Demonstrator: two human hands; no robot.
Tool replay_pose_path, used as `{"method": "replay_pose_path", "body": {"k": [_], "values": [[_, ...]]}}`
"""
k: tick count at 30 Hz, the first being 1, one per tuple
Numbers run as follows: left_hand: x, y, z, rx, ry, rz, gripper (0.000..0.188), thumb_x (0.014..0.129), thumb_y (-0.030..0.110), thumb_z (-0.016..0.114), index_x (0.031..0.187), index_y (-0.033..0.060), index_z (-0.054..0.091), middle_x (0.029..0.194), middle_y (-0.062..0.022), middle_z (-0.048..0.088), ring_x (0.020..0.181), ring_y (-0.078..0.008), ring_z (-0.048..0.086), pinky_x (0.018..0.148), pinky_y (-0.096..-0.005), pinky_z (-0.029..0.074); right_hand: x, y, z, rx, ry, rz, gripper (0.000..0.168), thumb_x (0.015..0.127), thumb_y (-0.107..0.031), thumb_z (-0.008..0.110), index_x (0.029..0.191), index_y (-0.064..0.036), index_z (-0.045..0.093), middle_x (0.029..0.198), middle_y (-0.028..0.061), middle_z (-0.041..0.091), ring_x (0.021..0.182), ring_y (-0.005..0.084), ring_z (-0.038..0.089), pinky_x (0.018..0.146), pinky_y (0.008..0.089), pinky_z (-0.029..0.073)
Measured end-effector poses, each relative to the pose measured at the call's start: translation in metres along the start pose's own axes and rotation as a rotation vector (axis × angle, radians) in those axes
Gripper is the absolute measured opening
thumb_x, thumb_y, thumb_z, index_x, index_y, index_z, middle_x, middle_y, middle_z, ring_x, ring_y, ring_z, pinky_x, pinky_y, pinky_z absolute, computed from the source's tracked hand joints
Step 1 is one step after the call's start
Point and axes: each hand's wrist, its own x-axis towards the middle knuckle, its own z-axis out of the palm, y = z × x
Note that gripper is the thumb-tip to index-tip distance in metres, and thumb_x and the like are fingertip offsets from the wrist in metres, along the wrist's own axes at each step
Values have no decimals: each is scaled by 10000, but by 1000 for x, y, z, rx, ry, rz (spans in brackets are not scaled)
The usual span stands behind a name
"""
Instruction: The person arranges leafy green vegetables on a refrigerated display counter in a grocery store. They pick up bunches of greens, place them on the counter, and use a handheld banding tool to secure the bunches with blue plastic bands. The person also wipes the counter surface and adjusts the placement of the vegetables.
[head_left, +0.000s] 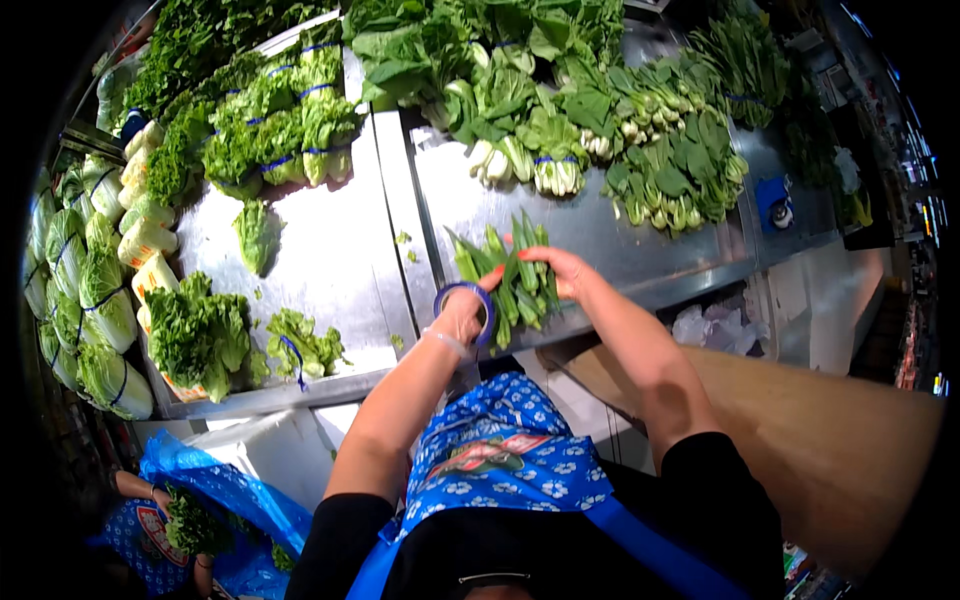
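Observation:
A loose bunch of green okra pods lies at the front edge of the stainless-steel counter. My left hand grips the bunch from the left, with its fingertips among the pods. My right hand curls around the right side, thumb and fingers against the okra. A roll of purple-blue tape is worn around my left hand near the wrist, just above a pale bracelet. The undersides of the pods are hidden.
Tape-bound lettuce, bok choy and other leafy greens line the counter's back. Napa cabbages are stacked at left. A large cardboard piece stands at my right. At lower left, a co-worker's hand holds greens beside a blue plastic bag.

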Motion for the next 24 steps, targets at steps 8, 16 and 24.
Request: {"method": "replay_pose_path", "body": {"k": [8, 16, 24], "values": [[10, -13, -20, 46, 34, -10, 357, 892, 204, 709, 1206, 60, 620, 1091, -98, 685, 875, -261, 683, 722, -448, 580, -6, 11, -16, 59, -4, 121, 550, 900, -208, 648, 1418, -256, 468, 1222, 90, 625, 1053, 235, 633, 934, 436, 524], [11, -17, -12, 27, -12, 97, 320, 891, 111, 688, 1178, -7, 612, 1046, -123, 691, 847, -255, 696, 704, -410, 594, -11, 41, -15, 200, 34, -136, 647, 895, -255, 637, 1482, -170, 378, 1293, 121, 580, 1132, 258, 597, 1002, 413, 479], [-67, 37, 25, 367, -85, 486, 396, 805, 69, 776, 1158, -11, 614, 1043, -82, 683, 901, -192, 664, 805, -313, 539, -67, 6, 104, -33, -129, -504, 771, 820, -261, 687, 1491, -113, 337, 1300, 105, 544, 1172, 222, 554, 1021, 368, 450]]}}
